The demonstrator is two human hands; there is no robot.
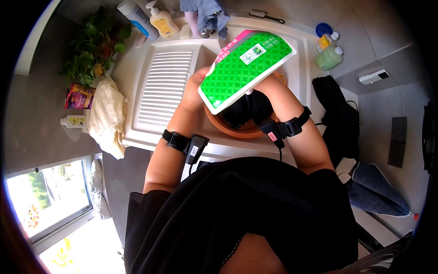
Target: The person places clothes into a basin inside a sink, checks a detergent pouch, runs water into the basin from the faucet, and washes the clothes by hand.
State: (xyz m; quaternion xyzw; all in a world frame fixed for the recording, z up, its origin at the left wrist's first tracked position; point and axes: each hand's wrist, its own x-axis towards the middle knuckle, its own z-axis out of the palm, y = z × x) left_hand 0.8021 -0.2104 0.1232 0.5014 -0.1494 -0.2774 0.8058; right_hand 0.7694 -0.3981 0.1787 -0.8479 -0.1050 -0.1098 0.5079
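A green and white pouch (246, 68) with a pink strip is held up over the sink area, tilted with its upper end to the right. My left hand (197, 86) grips its left side, the fingers partly hidden behind it. Behind the pouch's lower right edge is my right hand (268, 86), closed against it with most fingers out of sight. Below the pouch, an orange-brown basin (237, 132) stands in the sink with dark cloth (248, 109) inside.
A ribbed washboard (164, 86) lies left of the basin. Cream cloth (108, 116) hangs over the left edge. Pump bottle (162, 20), blue-grey cloth (207, 16) and brush (267, 17) line the back. Green bottle (329, 58) and black cloth (335, 114) are at right.
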